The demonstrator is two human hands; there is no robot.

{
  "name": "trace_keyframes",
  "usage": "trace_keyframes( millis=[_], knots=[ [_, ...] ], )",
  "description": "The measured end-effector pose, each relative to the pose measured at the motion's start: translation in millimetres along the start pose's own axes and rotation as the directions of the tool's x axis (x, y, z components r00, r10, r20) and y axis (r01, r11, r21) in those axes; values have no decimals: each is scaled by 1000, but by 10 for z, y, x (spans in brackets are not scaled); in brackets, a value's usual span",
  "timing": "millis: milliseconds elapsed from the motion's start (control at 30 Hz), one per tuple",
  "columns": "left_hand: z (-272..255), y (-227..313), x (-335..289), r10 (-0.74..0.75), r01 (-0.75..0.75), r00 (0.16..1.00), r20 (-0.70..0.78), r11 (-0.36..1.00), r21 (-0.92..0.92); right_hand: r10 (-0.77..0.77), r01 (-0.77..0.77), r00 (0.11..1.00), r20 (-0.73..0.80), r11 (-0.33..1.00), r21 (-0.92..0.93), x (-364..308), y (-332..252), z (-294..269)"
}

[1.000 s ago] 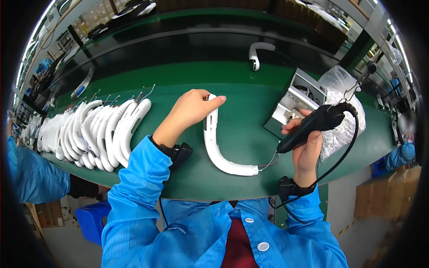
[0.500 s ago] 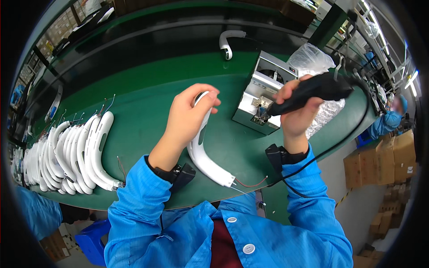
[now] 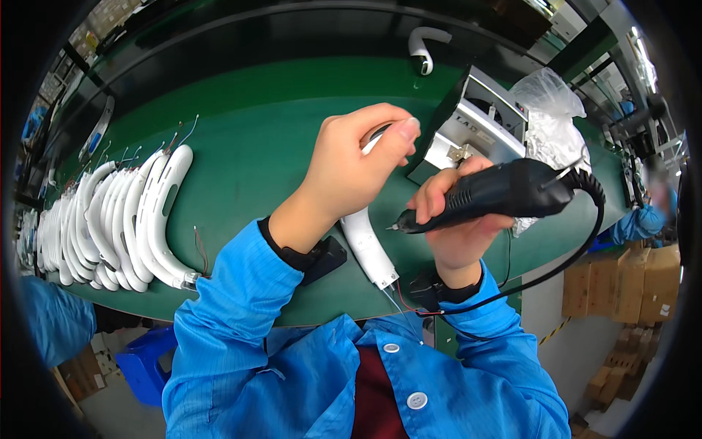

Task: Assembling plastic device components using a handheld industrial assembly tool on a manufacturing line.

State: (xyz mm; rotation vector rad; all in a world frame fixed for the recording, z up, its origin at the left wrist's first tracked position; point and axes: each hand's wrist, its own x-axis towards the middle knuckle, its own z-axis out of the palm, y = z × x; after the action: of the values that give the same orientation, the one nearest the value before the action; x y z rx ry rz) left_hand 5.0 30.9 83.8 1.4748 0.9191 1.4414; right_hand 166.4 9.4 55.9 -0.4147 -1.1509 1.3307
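My left hand (image 3: 349, 162) is closed around the upper end of a curved white plastic housing (image 3: 369, 250), hiding much of it. Thin red and blue wires (image 3: 398, 294) trail from the housing's lower end. In my right hand (image 3: 462, 247) is a black electric screwdriver (image 3: 504, 192), its fingers wrapped round the body. The driver's tip points left, a short way from the housing and apart from it. Whether a screw sits on the tip is too small to tell. A thick black cord (image 3: 601, 219) curls down from the driver's back end.
Behind the driver stands a silver-grey screw feeder box (image 3: 479, 124), beside a clear plastic bag (image 3: 548, 99). Many similar white housings (image 3: 117, 219) lie in a row at left. Another white housing (image 3: 424, 47) rests at the back. Cardboard boxes (image 3: 621, 285) and a person's blue sleeve (image 3: 640, 223) are at right.
My right hand has drawn the screwdriver away from the feeder box, down and left to beside the housing. My left hand still grips the housing. The whole view has shifted slightly.
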Motion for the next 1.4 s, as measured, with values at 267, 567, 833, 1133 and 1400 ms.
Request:
trace_keyframes(
  millis=[267,567,833,1133,1400],
  knots=[
    [9,-44,16,41,-42,999,5,996,79,58,-70,993,105,991,116,-143,230,11],
    [1,-29,18,40,-40,999,3,997,59,99,-104,994,48,986,131,-177,341,47],
    [23,-33,33,20,-21,1000,16,998,58,111,-121,991,70,981,154,-136,226,-20],
    [8,-20,17,3,-4,1000,23,998,65,-272,237,955,-116,939,-251,568,-469,-677],
    [-9,-36,19,13,-15,1000,26,998,64,-286,278,958,37,881,-384,592,-421,-510]
  ],
)
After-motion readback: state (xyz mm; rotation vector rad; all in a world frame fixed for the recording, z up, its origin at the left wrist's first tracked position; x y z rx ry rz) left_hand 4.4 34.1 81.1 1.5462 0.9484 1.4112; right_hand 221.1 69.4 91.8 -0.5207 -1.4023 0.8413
